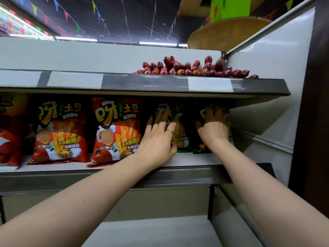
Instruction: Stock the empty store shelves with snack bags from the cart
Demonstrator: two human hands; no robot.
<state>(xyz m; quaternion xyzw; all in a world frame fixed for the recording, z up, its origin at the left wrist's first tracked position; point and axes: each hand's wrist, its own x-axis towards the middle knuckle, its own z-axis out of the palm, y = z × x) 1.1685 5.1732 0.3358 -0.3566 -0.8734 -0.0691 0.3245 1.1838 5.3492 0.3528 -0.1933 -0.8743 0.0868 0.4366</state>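
Two dark green snack bags stand upright at the right end of the middle shelf. My left hand lies flat with straight fingers against the front of the left green bag. My right hand presses with extended fingers on the right green bag, which it mostly hides. Red snack bags stand in a row to the left, the nearest just beside my left hand. The cart is out of view.
A pile of red sausage sticks lies on the top shelf. The white side panel closes the shelf on the right. A lower white shelf lies beneath my forearms.
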